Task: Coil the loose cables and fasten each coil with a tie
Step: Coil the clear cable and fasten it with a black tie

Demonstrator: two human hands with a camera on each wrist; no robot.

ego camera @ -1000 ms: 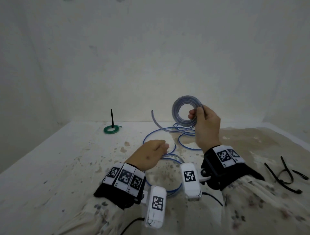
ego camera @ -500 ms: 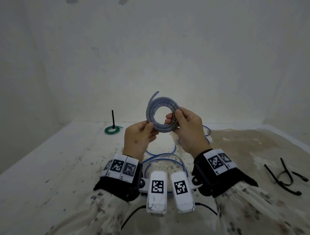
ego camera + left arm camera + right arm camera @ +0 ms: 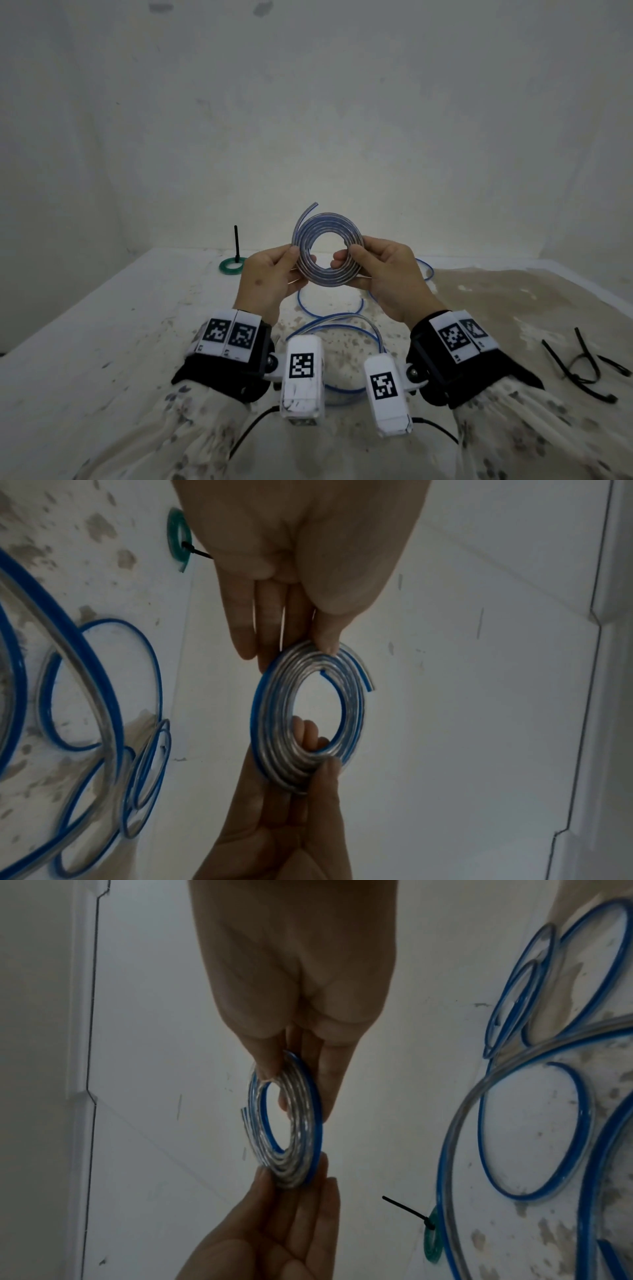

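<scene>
A: Main thing? Where is it?

B: Clear-and-blue cable coil, flat spiral, held upright in the air over the table, between both hands, in front of the wall. One loose end sticks up at its top left.

A: Left hand?

B: Left hand pinches the coil's left edge, thumb in front, fingers behind, pressed together and fairly straight.

A: Right?

B: Right hand pinches the right edge the same way, thumb over the front of the turns, fingers behind. A couple of fingertips show through the coil's hole in the left wrist view.

A: Any tie on the coil?

B: None visible on it. Turns are held together only by the two pinches.

A: Rest of the table?

B: More loose cable, same clear-and-blue kind, lying in open loops on the table under and behind the hands. Green coil at the far left of the table, flat, with a black tie standing up from it. Loose black ties in a small heap at the right, well apart from the hands.

A: Table surface?

B: White, stained with brown blotches, heavier on the right side.

A: Wrists?

B: Black wrist bands with printed marker tags, white camera blocks hanging on the inner sides, floral sleeves.
</scene>
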